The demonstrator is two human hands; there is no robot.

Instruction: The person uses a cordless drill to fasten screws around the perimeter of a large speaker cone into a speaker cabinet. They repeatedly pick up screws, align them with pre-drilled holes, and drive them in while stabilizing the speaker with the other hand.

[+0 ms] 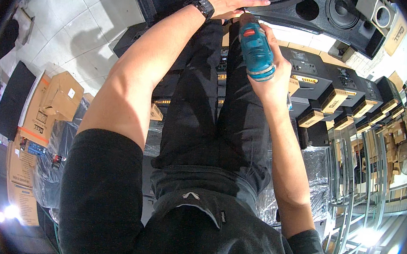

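Note:
My right hand [275, 73] is wrapped round a teal cordless drill [256, 52] with a red switch on its body. The drill points away from me, its tip at the near edge of a large black speaker cabinet [281, 14]. My left hand [230, 0] lies on that cabinet with its fingers spread, just beyond the drill's tip. A black watch sits on my left wrist. The cabinet carries a big round cone, cut off by the top of the picture, and a smaller speaker cone [342, 10] at the right. Whatever the bit touches is too small to make out.
Rows of black boxes with yellowish panels [332, 100] stand to the right. Beyond them is a metal rack [353, 172]. Cardboard boxes [62, 96] and plastic-wrapped goods [53, 167] stack up at the left, near a pale tiled floor [85, 20].

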